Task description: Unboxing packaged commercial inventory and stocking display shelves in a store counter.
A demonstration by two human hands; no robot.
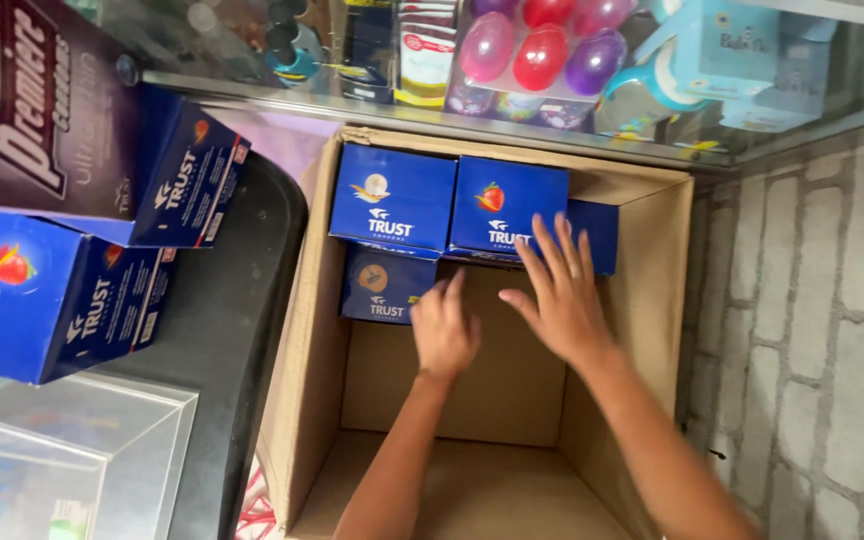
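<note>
An open cardboard carton (324,300) stands on the floor with several small blue boxes stacked at its far end. My left hand (443,330) reaches into the carton, fingers curled against a lower blue box (382,287). My right hand (558,290) lies spread, fingers apart, over the blue box with a strawberry picture (497,205) and a partly hidden blue box (602,232) behind it. Another blue box (392,198) sits at the upper left of the stack. Neither hand grips anything.
Left of the carton, more blue boxes (47,295) and a dark purple box (42,105) rest on a black surface (232,330). A clear plastic case (62,450) is at bottom left. A glass shelf (552,60) holds coloured items. A brick-pattern wall (812,320) is at right.
</note>
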